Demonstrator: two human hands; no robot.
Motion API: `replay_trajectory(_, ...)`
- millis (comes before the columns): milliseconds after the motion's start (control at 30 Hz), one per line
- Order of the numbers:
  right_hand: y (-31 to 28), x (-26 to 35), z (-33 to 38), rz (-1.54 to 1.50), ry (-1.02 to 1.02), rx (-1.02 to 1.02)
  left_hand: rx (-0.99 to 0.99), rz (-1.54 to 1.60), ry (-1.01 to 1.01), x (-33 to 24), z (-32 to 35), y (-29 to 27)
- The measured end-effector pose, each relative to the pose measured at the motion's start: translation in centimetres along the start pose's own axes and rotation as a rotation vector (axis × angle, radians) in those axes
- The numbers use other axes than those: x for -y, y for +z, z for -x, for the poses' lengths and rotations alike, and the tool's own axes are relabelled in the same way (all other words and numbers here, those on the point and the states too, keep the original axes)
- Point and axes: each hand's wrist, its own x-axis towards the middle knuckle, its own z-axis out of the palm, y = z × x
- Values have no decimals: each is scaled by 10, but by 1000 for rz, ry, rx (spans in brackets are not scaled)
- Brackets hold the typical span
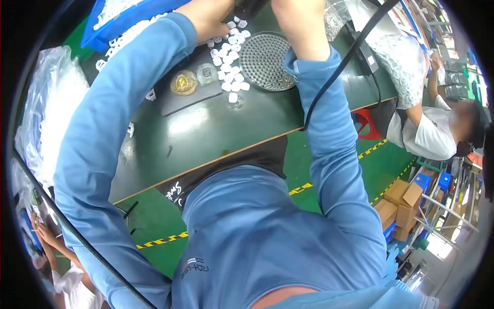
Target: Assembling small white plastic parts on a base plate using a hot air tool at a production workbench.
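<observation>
At the top edge, my left hand (208,18) is partly cut off; a thumb or finger shows beside a heap of small white plastic pieces (226,59). My right hand (303,26) reaches up past a round dark tray with a studded surface (265,61), its fingers beyond the frame. Between the hands is a dark, rounded object (250,7), mostly cut off; whether either hand touches it I cannot tell. Below my left forearm, a round clear container with yellowish contents (183,83) and a smaller clear one (207,74) sit on a flat grey plate (191,100).
The dark green table (231,126) ends close to my body. A blue bin of white pieces (103,31) stands at the far left, above clear plastic bags (54,103). A black cable (342,69) crosses my right forearm. A co-worker (427,123) sits at right, another person (74,283) at lower left.
</observation>
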Motion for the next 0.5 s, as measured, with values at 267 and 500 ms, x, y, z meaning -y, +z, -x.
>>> replay_trajectory(267,-38,28,93,209,311,2,-539,109,515,28,4,34)
replay_trajectory(500,17,9,74,402,-100,514,-544,913,76,43,87,-12)
